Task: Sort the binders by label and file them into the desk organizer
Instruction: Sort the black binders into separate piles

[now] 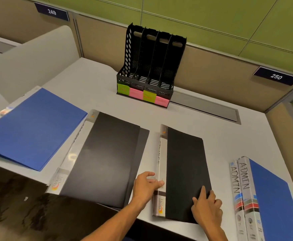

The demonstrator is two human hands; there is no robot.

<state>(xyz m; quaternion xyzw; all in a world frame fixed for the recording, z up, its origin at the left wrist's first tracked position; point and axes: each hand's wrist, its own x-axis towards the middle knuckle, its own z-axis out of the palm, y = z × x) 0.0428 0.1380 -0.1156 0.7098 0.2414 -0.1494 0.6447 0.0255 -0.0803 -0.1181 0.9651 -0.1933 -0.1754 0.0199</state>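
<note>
A black binder (184, 162) lies flat near the desk's front edge. My left hand (145, 186) grips its white spine on the left. At the binder's right edge, my right hand (206, 207) holds the cover with the thumb on top. A larger black binder (105, 159) lies to the left, and a blue binder (32, 129) lies further left. Two blue binders (270, 197) with "ADMIN" on their spines are stacked at the right. The black desk organizer (151, 66) stands at the back with several empty slots and green and pink sticky labels (142, 95) along its base.
The grey desk (93, 91) ends at beige partition walls (211, 72) behind the organizer and at the right. A grey cable tray cover (204, 106) runs along the back right. A curved divider (29, 58) rises at the left. Number plates 249 and 250 hang on the partition.
</note>
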